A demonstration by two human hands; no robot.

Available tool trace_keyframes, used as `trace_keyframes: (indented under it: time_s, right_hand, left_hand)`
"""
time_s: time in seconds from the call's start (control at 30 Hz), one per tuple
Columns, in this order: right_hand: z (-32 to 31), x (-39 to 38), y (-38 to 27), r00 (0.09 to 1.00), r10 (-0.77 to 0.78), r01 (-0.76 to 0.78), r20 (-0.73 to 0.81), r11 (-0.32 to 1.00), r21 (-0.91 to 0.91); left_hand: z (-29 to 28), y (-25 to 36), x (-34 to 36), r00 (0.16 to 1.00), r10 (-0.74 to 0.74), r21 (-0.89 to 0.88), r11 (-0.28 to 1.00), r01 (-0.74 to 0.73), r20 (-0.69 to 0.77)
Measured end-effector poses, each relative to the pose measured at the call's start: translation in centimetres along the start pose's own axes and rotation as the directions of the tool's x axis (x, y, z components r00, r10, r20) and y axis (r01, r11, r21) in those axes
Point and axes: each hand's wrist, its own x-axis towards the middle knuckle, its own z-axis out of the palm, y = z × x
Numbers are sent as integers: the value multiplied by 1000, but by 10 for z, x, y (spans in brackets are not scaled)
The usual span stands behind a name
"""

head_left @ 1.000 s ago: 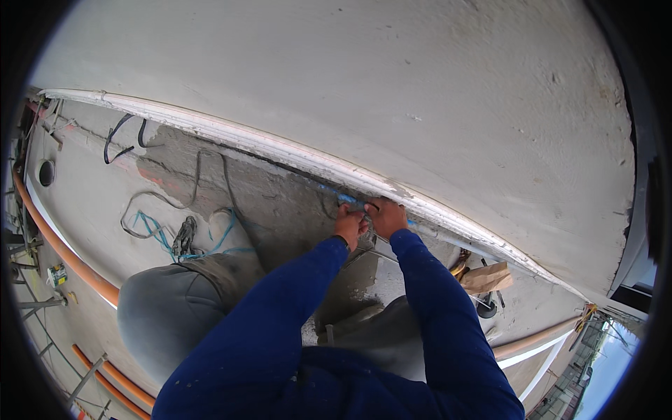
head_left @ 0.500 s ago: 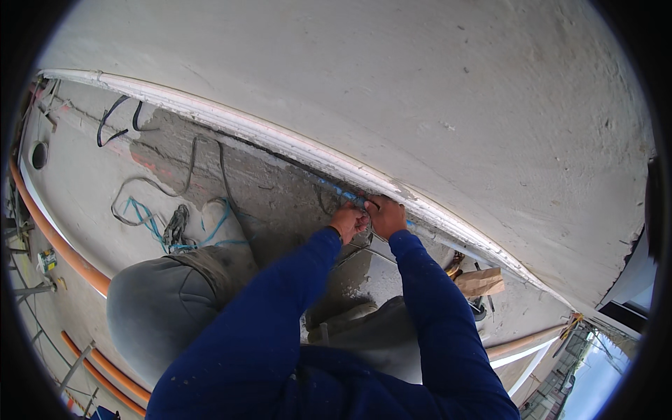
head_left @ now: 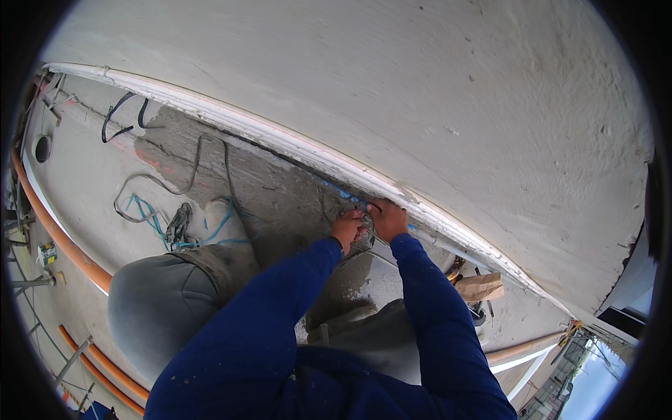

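A thin blue pipe [head_left: 343, 194] runs low along the foot of the wall, beside the long white trim. My right hand [head_left: 389, 221] is closed over this pipe, which shows on both sides of the fingers. A short dark piece sticks out by its thumb; I cannot make out its kind. Close to it on the left, my left hand [head_left: 347, 230] has its fingers curled together just below the pipe. What those fingers pinch is hidden. A thin light-coloured line [head_left: 382, 257] lies beneath the two hands.
Grey plastered wall [head_left: 448, 91] rises beyond the white trim [head_left: 280, 143]. A loose strap [head_left: 194, 164] and blue cord [head_left: 143, 210] lie by my knee [head_left: 164, 301]. Black cable ends [head_left: 108, 122] stick up farther left. A brown paper bag [head_left: 480, 287] sits at right; an orange pipe [head_left: 63, 234] edges the left.
The view has shifted slightly. Both hands stay at the same spot on the blue pipe, and the left fingers have changed their curl a little.
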Motion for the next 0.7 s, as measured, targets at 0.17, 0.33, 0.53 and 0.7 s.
trace_keyframes:
  time_s: [0.17,0.33,0.53,0.7]
  right_hand:
    - [3,1,0,1000,-13,13,11,1000,21]
    - [0,2,-1,998,17,-19,59,999,43]
    - [0,3,-1,1000,-23,24,17,1000,-16]
    - [-1,4,-2,999,-19,19,28,1000,-16]
  left_hand:
    - [-3,-5,11,997,36,-129,991,-45,-69]
    - [-4,-3,9,990,97,-169,979,-113,-101]
    - [1,5,4,995,78,-220,971,-90,-63]
    - [7,1,7,997,63,-379,923,-72,-35]
